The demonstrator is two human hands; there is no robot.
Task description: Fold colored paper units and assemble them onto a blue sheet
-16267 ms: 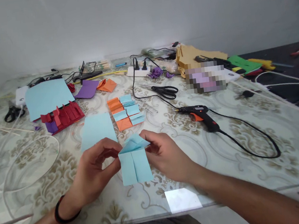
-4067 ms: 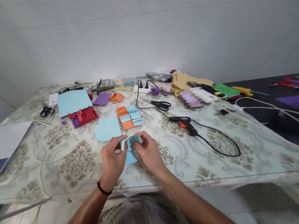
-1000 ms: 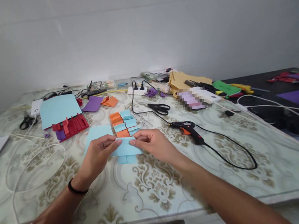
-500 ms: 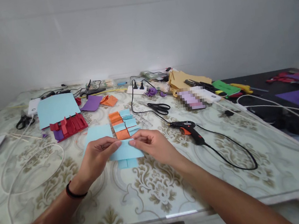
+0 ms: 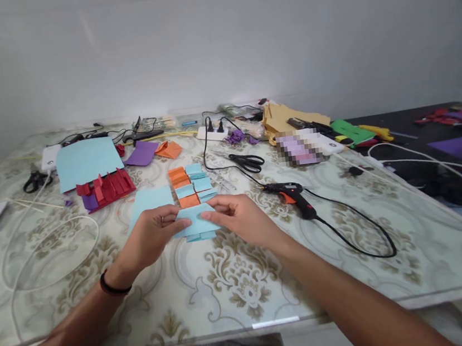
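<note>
A folded light-blue paper piece (image 5: 197, 223) lies on the patterned glass table (image 5: 235, 273) in front of me. My left hand (image 5: 150, 239) pinches its left side, thumb and fingers closed on the paper. My right hand (image 5: 240, 219) pinches its right side the same way. Both hands press the upper flap down over the lower part, of which only a thin strip shows. Just behind lie a flat light-blue sheet (image 5: 150, 201) and a cluster of small folded orange and blue pieces (image 5: 192, 185).
A black and orange glue gun (image 5: 292, 193) with a looping cord lies to the right. Black scissors (image 5: 248, 161), a power strip (image 5: 211, 134), a red folded strip (image 5: 106, 188), a large blue sheet (image 5: 84, 162) and purple paper (image 5: 141, 153) sit further back. A white cable (image 5: 47, 257) loops at left.
The blue piece has been folded flatter and lower onto the table; less of its lower part shows than half a second ago. Both hands stay pinched on it.
</note>
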